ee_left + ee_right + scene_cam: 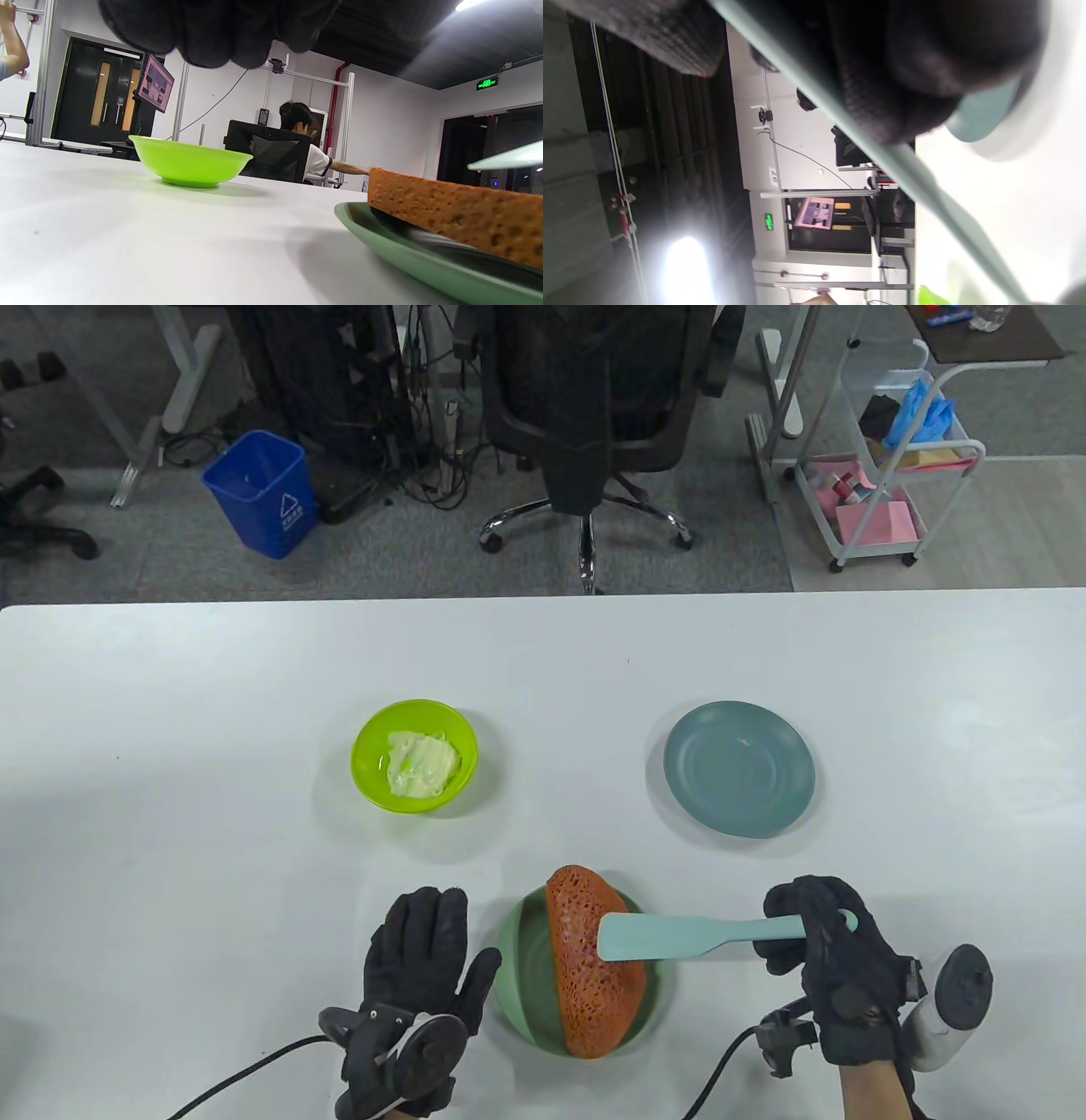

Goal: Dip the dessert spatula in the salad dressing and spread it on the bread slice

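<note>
A brown porous bread slice [594, 963] lies on a green plate [519, 959] near the table's front edge; both show in the left wrist view, the bread [458, 212] on the plate [382, 241]. My right hand [819, 937] grips the handle of a pale teal spatula [679, 937], whose blade lies over the bread. The spatula's handle [882, 148] crosses the right wrist view. My left hand [428, 950] rests flat and open on the table left of the plate. A lime green bowl [414, 757] holds creamy salad dressing [420, 763]; it also shows in the left wrist view [191, 161].
An empty blue-grey plate [739, 768] sits at the middle right of the white table [170, 814]. An office chair [585, 407], a blue bin [261, 492] and a cart [891, 449] stand beyond the far edge.
</note>
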`<state>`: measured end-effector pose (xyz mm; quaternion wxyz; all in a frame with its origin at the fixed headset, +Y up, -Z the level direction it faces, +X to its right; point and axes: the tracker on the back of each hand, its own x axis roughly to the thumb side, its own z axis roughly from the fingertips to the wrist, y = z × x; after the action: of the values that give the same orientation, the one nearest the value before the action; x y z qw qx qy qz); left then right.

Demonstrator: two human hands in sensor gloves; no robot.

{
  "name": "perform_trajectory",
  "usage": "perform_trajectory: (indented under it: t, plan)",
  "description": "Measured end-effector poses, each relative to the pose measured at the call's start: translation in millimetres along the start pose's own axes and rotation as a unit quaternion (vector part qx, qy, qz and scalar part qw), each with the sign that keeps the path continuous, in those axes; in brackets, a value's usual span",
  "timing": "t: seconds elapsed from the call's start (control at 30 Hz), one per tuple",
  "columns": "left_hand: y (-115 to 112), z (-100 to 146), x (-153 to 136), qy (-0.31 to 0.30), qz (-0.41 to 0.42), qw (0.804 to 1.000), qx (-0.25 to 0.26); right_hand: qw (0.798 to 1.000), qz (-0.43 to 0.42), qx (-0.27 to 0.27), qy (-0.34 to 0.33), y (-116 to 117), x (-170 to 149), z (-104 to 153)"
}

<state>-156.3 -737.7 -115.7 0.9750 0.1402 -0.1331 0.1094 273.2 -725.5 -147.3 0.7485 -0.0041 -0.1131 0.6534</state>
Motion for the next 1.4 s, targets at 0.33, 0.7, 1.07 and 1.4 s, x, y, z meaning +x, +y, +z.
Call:
perform_trajectory:
  t: [0.33,0.7,1.07,1.4]
  plan:
    - [4,1,-5,0.01,0.017,1.0,0.017,0.991,-0.083,-0.104,-0.028,-11,-2,-6]
    - [5,3,-6,0.008,0.025,0.999,0.023,0.985,-0.074,-0.154,0.018,-4,-36,-33]
    - [7,4,-5,0.004,0.029,0.999,0.027,0.984,-0.042,-0.162,0.053,6,-53,-48]
    - [8,4,-6,0.007,0.035,0.999,0.03,0.98,0.118,-0.142,0.073,6,-46,-45]
